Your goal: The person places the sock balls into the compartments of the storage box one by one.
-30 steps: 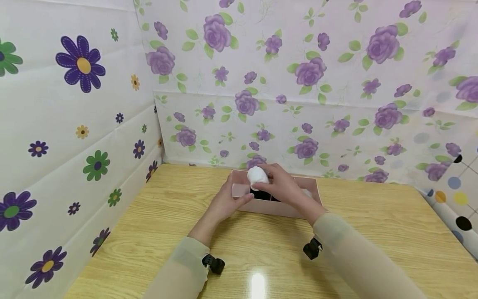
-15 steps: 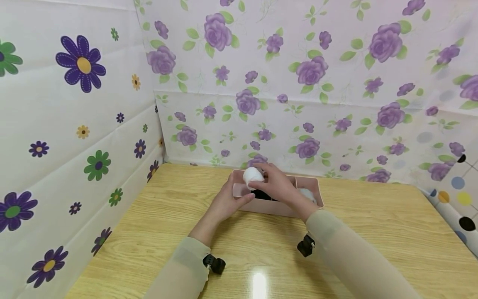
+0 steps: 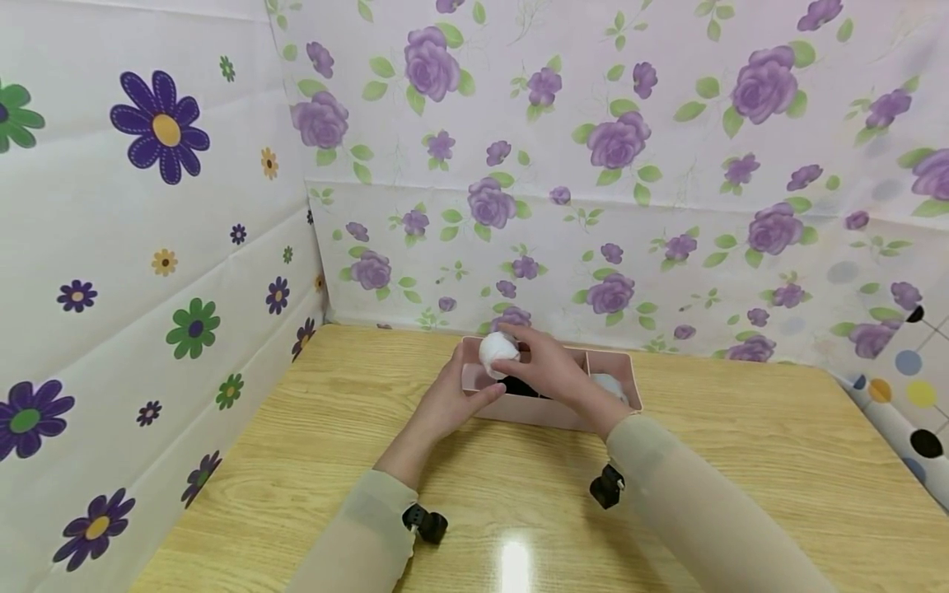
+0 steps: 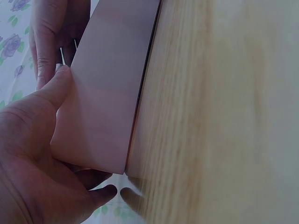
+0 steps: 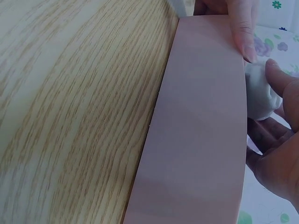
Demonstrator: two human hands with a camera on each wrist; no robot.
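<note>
A long pink divided box (image 3: 544,412) stands on the wooden table. My left hand (image 3: 445,403) grips its left end, thumb (image 4: 58,84) at the front rim and fingers wrapped around the end wall. My right hand (image 3: 552,366) reaches over the box and pinches a rolled-up white cloth ball (image 3: 497,354) between thumb and fingers, over the left compartment. In the right wrist view the white ball (image 5: 261,91) shows just past the rim, with the thumb on top. Something black (image 3: 516,386) lies in the middle of the box, partly behind the right hand.
A pale grey bundle (image 3: 610,385) sits in the right compartment. Wood-grain table (image 3: 741,461) surrounds the box. A flowered cloth (image 3: 682,272) hangs close behind it, and another (image 3: 245,346) borders the table at left.
My right hand has moved slightly left with the white ball, from over the black item to the left compartment. The grey bundle shows more now. My left hand stays put.
</note>
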